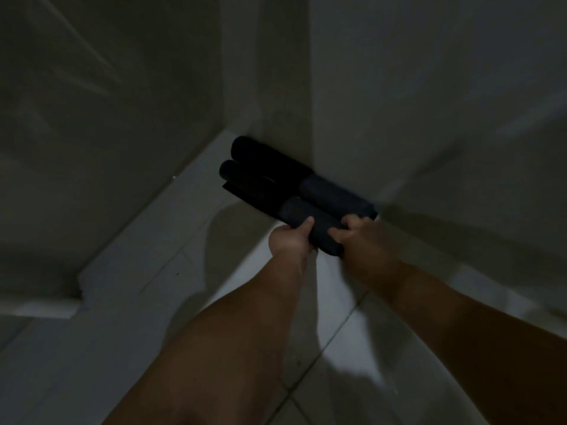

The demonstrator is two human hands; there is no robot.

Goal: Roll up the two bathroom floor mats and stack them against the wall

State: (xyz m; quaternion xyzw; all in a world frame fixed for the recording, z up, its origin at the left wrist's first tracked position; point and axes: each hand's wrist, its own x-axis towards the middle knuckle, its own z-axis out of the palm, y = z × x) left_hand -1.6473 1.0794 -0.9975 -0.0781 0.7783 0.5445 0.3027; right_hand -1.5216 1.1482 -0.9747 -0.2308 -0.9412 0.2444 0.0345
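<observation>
While left hand point(288, 240), right hand point(359, 237) grip near mat point(302, 210) | far mat point(276, 162) beside | mats: 2

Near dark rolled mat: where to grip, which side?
Grip the near dark rolled mat at its near end from the tiled floor side, where left hand and right hand hold it. Fingers wrap across the cylinder; its far side faces the second dark roll by the wall.

Mats point(277, 176) dark, perhaps black.
</observation>
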